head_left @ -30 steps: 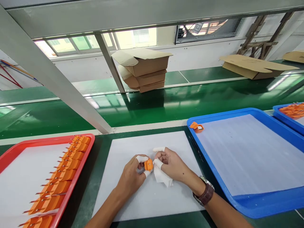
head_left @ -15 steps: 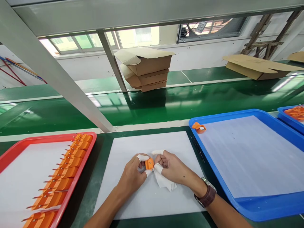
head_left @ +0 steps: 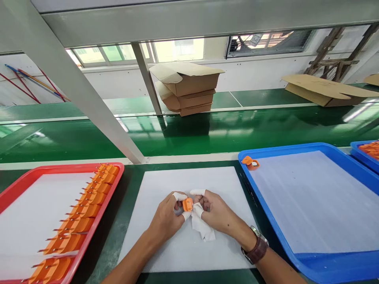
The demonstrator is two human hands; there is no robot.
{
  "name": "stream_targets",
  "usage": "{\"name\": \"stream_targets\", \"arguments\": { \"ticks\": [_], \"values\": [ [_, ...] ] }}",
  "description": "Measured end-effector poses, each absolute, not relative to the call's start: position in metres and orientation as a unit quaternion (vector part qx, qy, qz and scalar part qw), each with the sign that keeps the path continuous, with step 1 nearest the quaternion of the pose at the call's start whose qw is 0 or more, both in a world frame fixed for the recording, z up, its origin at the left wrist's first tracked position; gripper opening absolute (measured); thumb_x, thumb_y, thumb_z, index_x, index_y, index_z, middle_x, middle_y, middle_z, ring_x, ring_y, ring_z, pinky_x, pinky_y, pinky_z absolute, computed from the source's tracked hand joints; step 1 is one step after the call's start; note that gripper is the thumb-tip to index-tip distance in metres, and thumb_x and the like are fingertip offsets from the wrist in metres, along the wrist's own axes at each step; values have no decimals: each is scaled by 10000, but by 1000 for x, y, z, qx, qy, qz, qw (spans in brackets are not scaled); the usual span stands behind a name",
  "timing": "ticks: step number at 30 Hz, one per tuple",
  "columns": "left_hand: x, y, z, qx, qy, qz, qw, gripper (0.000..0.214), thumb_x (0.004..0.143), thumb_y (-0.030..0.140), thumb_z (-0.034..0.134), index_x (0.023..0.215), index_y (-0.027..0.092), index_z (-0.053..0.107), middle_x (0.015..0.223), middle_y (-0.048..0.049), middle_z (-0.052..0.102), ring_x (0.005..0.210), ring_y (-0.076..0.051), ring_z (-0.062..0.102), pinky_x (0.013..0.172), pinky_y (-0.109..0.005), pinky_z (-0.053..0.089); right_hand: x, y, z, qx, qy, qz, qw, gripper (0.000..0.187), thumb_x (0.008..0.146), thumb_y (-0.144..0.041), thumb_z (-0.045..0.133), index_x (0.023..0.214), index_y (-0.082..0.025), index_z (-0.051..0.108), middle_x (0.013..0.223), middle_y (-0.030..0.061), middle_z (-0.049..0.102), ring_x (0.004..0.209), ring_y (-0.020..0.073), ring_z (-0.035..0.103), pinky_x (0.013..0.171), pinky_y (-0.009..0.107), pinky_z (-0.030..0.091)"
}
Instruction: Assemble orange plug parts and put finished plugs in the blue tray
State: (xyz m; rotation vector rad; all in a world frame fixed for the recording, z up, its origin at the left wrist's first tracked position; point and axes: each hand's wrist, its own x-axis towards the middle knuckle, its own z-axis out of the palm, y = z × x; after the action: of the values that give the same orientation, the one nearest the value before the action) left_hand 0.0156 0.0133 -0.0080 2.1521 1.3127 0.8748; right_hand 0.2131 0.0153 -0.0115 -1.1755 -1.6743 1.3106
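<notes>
Left hand (head_left: 166,217): over the white mat (head_left: 177,256), thumb and a finger in white covers pinching the orange piece from its near and far sides.
Orange piece (head_left: 187,204): above the middle of the white mat, at the left fingertips; compact, so its long axis is hard to tell. It lies just left of the right fingertips, between the two hands; the left is the nearer, being in contact.
Right hand (head_left: 219,213): over the white mat's right half, pinching the white cloth, one covered finger stretched out toward the left; whether it touches the piece I cannot tell.
White cloth (head_left: 203,228): hanging from the right fingertips toward the white mat's near edge.
Red tray (head_left: 26,181): left of the white mat, on the green tabletop (head_left: 115,232); a row of orange parts (head_left: 89,209) with thin prongs runs along its right side.
Blue tray (head_left: 334,262): right of the white mat, lined with a pale sheet; one opened orange unit (head_left: 251,163) sits in its far left corner.
Cardboard boxes (head_left: 192,88): stacked well beyond the white mat's far edge.
</notes>
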Motion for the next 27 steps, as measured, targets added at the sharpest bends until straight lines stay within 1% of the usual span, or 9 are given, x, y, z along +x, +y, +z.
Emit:
{"name": "stream_targets", "arguments": {
  "ticks": [4, 9, 11, 13, 15, 17, 21, 24, 27],
  "values": [
    [16, 13, -6, 779, 491, 311, 236, 246, 792, 179, 670, 988, 239, 535, 964, 3, 656, 669, -126, 507, 633, -274, 485, 218, 21, -11, -499, -667, 404, 378, 111, 842, -112, 499, 863, -209, 550, 860, -9, 576, 716, 125, 533, 626, 263, 450],
    [17, 12, -6, 781, 485, 311, 241, 271, 786, 130, 654, 993, 246, 522, 958, 9, 647, 691, -133, 519, 636, -277, 484, 222, 26, -4, -491, -670, 354, 430, 189, 874, -109, 458, 948, -222, 591, 930, 11, 565, 755, 135, 533, 664, 272, 471],
    [16, 13, -6, 785, 481, 314, 234, 285, 805, 115, 629, 1034, 252, 529, 985, -4, 638, 756, -151, 549, 658, -289, 495, 225, 24, 1, -483, -692, 348, 408, 193, 872, -109, 470, 966, -224, 594, 997, 25, 571, 786, 143, 538, 697, 288, 490],
    [15, 15, -5, 791, 473, 320, 220, 365, 820, 84, 590, 1133, 260, 524, 1059, -29, 624, 894, -185, 567, 731, -324, 515, 227, 21, 5, -467, -735, 339, 355, 193, 826, -100, 536, 970, -218, 588, 1084, 44, 564, 912, 177, 547, 785, 324, 509],
    [14, 17, -6, 791, 474, 323, 212, 466, 828, 49, 544, 1237, 265, 496, 1134, -54, 600, 1029, -218, 546, 816, -371, 521, 230, 19, 7, -440, -784, 314, 304, 271, 762, -71, 591, 996, -208, 580, 1201, 69, 534, 1103, 232, 500, 916, 386, 491],
    [12, 18, -6, 780, 488, 320, 225, 522, 833, 31, 511, 1300, 262, 471, 1160, -72, 576, 1082, -231, 533, 864, -400, 522, 231, 18, 6, -415, -820, 278, 280, 327, 752, -22, 563, 1027, -198, 577, 1247, 87, 518, 1191, 259, 447, 975, 431, 466],
    [10, 17, -6, 754, 498, 315, 290, 625, 808, -10, 474, 1368, 263, 431, 1208, -85, 523, 1138, -225, 539, 931, -407, 522, 230, 21, 4, -402, -838, 238, 283, 445, 746, 91, 381, 1017, -191, 593, 1079, 90, 569, 1045, 238, 507, 863, 424, 509],
    [10, 15, -5, 759, 467, 318, 324, 744, 751, -63, 440, 1407, 284, 377, 1306, -87, 479, 1233, -232, 501, 999, -423, 500, 227, 23, 2, -395, -821, 255, 325, 464, 747, 84, 381, 1033, -207, 602, 1031, 75, 579, 993, 228, 522, 822, 407, 513],
    [10, 15, -4, 777, 427, 315, 339, 843, 713, -95, 415, 1449, 300, 299, 1341, -91, 470, 1277, -239, 473, 1062, -469, 460, 224, 21, 3, -382, -785, 302, 382, 441, 801, 47, 414, 1076, -239, 606, 1061, 52, 590, 1004, 206, 539, 840, 381, 507]
  ]
}}
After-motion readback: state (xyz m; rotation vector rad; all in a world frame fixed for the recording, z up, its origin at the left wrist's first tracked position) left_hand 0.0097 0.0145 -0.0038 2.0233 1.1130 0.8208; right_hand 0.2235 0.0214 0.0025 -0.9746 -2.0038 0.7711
